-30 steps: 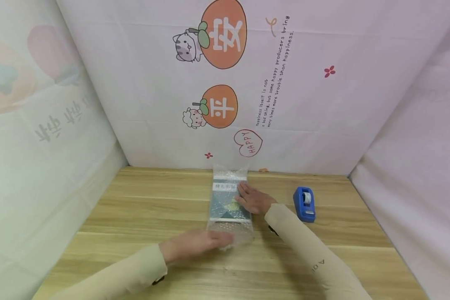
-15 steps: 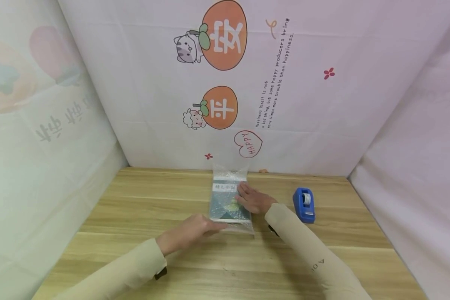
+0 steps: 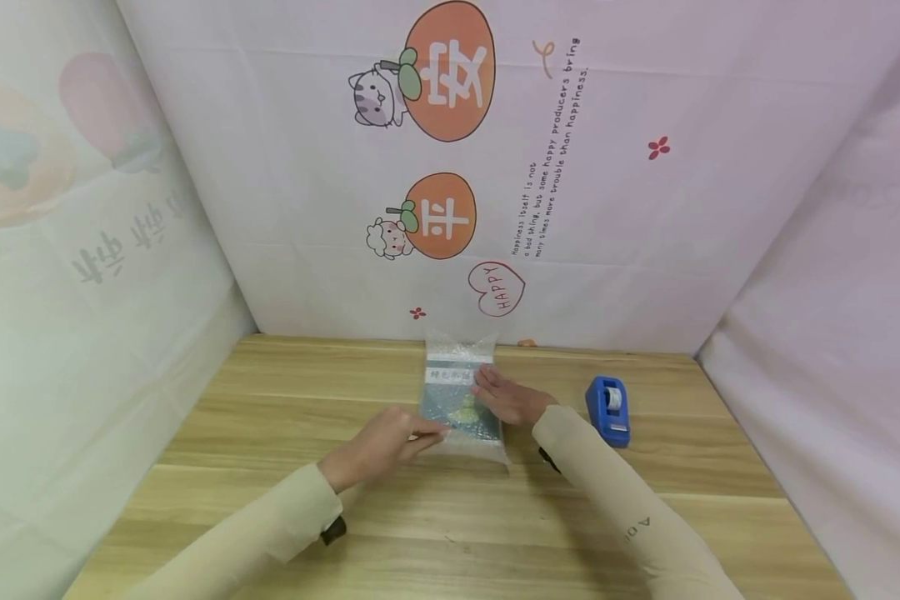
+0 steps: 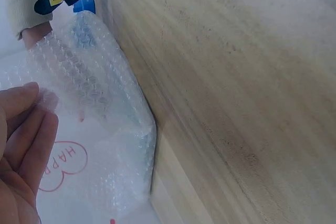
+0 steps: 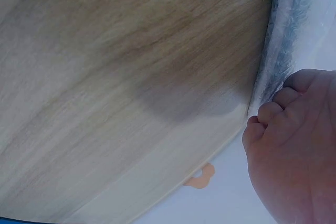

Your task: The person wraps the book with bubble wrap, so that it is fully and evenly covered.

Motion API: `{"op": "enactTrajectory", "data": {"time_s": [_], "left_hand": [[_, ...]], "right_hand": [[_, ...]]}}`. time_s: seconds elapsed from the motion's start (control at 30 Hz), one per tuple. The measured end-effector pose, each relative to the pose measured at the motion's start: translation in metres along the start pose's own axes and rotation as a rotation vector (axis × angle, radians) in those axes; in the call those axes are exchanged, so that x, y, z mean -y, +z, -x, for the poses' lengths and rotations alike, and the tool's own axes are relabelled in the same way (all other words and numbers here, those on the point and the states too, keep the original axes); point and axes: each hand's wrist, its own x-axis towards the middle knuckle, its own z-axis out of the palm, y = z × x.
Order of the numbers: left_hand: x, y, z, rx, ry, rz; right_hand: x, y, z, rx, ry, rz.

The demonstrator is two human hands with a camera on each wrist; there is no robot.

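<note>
A flat teal book [image 3: 446,402] with a white band lies near the back of the table, under clear bubble wrap [image 3: 461,346]. My left hand [image 3: 381,443] is at the book's near edge and pinches the wrap's near flap, folded up over the cover. In the left wrist view, thumb and fingertips [image 4: 48,115] hold the edge of the bubble wrap [image 4: 79,85]. My right hand [image 3: 512,402] rests on the book's right side, fingers extended over the wrapped cover. From the right wrist, the palm and the book's wrapped side show; the finger ends are partly hidden.
A blue tape dispenser [image 3: 609,410] with a roll of tape stands to the right of the right hand. Behind the wooden table [image 3: 450,537] rises a printed white cloth [image 3: 607,275], and more cloth hangs at both sides. The wrap's far end reaches that back cloth.
My left hand has brought the near flap of bubble wrap up and over the book's near edge, moving away from the body. The right hand has stayed on the book.
</note>
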Motion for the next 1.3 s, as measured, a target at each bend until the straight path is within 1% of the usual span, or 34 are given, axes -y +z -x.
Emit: {"op": "enactTrajectory", "data": {"time_s": [0.17, 0.23, 0.43, 0.63, 0.7, 0.87, 1.07, 1.3], "left_hand": [[0.005, -0.001, -0.009, -0.04, -0.022, 0.091], [0.008, -0.001, -0.013, -0.056, -0.036, 0.124], [0.023, 0.001, -0.026, -0.094, -0.085, 0.194], [0.036, 0.005, -0.037, -0.11, -0.182, 0.265], [0.039, 0.007, -0.039, -0.116, -0.213, 0.274], [0.047, 0.01, -0.045, -0.121, -0.241, 0.265], [0.056, 0.015, -0.052, -0.101, -0.272, 0.259], [0.068, 0.026, -0.057, -0.105, -0.295, 0.247]], "right_hand": [[0.0, -0.003, 0.002, 0.002, -0.01, -0.027], [-0.001, -0.004, 0.002, 0.002, -0.012, -0.061], [-0.003, -0.004, 0.002, 0.005, -0.015, -0.137], [-0.007, -0.005, -0.001, 0.023, 0.006, -0.188], [-0.008, -0.005, -0.001, 0.024, 0.014, -0.2], [-0.01, -0.007, -0.001, 0.031, 0.026, -0.218], [-0.013, -0.008, -0.003, 0.041, 0.032, -0.25], [-0.013, -0.008, -0.005, 0.05, 0.033, -0.263]]}}
